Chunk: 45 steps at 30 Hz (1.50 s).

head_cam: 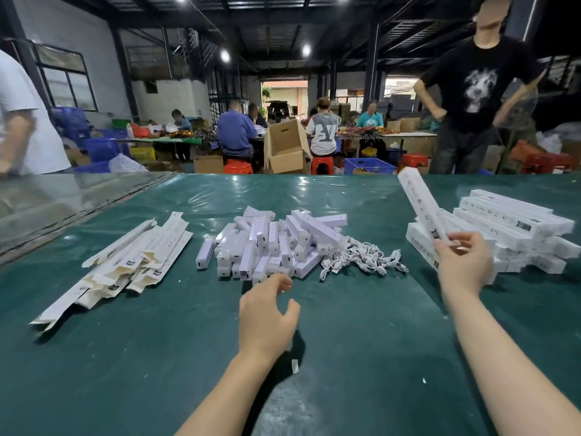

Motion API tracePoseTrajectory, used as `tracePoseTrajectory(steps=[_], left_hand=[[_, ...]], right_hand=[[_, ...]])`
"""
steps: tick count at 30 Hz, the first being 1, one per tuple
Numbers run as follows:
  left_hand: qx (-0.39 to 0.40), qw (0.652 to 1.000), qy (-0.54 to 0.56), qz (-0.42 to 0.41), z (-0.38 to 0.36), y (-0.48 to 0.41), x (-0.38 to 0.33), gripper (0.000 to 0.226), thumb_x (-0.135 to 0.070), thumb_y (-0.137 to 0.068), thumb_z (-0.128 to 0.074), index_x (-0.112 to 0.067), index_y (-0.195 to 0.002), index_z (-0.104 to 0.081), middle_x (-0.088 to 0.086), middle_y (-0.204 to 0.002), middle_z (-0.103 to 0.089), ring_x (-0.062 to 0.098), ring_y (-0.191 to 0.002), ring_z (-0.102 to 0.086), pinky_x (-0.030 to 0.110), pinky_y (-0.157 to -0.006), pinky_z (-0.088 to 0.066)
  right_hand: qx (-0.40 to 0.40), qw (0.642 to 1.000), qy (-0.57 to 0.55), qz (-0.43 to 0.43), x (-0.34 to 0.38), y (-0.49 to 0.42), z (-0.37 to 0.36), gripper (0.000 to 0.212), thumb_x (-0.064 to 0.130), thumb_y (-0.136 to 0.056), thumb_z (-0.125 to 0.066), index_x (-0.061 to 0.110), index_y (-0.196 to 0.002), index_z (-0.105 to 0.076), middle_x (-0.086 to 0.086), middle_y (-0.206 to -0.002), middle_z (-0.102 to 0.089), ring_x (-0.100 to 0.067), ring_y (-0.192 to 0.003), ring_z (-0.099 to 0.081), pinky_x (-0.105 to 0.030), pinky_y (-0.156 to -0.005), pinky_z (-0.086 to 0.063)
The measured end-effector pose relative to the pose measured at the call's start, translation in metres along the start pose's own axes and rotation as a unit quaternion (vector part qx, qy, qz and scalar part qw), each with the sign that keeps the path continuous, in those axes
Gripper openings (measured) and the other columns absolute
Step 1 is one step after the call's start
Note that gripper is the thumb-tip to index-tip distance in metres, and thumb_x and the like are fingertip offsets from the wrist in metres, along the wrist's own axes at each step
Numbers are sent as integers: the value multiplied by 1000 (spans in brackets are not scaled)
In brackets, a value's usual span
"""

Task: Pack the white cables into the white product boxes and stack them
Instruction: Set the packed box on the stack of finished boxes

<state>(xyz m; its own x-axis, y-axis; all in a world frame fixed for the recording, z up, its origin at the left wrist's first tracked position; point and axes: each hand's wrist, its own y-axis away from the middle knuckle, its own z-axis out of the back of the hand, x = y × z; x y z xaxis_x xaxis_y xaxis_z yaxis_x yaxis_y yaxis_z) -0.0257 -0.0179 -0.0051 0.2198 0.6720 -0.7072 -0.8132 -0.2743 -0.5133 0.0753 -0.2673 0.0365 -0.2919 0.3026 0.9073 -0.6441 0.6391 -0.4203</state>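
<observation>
My right hand point(464, 262) pinches the lower end of a long white product box point(419, 202), which tilts up and away over the stack of packed boxes point(515, 234) at the right. My left hand point(267, 313) hovers with relaxed fingers just in front of a heap of small white devices point(270, 243) in the middle of the table. A tangle of white cables point(361, 256) lies right of that heap. Flat, unfolded white box sleeves point(125, 262) lie in a pile at the left.
The green plastic-covered table point(361, 341) has a small white scrap point(295, 365) near my left forearm. A person in a black shirt point(474, 99) stands behind the far right edge. Another person point(22, 121) stands at the far left. Seated workers and cardboard boxes fill the background.
</observation>
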Motion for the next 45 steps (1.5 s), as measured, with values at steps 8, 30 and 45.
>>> tracePoseTrajectory(steps=[8,30,45], left_hand=[[39,999,-14,-6,-3,-1,4,28,-7,-73,-60,-34,-73,-51,-27,-74,-52,-14,-76,-45,30,-82,-41],[-4,979,-201,44,23,-52,50,36,-15,-79,-58,-14,-115,-55,2,-121,-55,23,-120,-38,33,-92,-34],[91,868,-427,238,94,-90,128,46,-40,-88,-43,-11,-122,-50,7,-136,-44,29,-129,-32,41,-104,-30]], right_hand=[[20,970,230,-71,-7,-44,7,30,-2,-85,-56,4,-114,-58,-20,-134,-39,-33,-109,-49,-31,-86,-37],[382,840,349,161,-2,111,-40,14,24,-84,-49,23,-92,-61,3,-102,-52,-21,-103,-44,-31,-81,-30],[391,843,336,155,-6,110,-44,11,23,-84,-49,24,-87,-60,6,-92,-45,-20,-101,-43,-30,-78,-29]])
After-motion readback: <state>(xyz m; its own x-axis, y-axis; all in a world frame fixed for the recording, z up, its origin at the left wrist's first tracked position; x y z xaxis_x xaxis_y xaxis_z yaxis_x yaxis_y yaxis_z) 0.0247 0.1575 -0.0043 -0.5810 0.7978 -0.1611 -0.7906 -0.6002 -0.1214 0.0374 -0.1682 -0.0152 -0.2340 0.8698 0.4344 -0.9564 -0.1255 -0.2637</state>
